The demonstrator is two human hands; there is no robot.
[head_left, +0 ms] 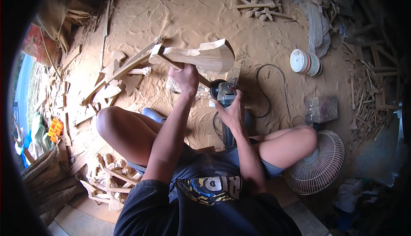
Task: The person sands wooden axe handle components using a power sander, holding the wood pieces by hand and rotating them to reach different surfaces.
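My left hand (185, 81) is closed round the stick-like shaft of a carved wooden piece (199, 56). This piece is pale, with a broad, curved, blade-like part and a squared block at its left end. My right hand (232, 112) grips an angle grinder (226, 92), whose body is grey and dark. Its round black disc faces left, close to the lower end of the shaft; whether they touch I cannot tell. Behind my left hand, a pale block (173, 85) is partly hidden.
Sawdust covers the ground (180, 17). Wooden offcuts (115, 82) lie at left, and carved pieces (252, 0) are heaped at the far side. A cable (270, 67) loops near a white tub (305, 62). By my right knee are a box (321, 109) and a fan (319, 169).
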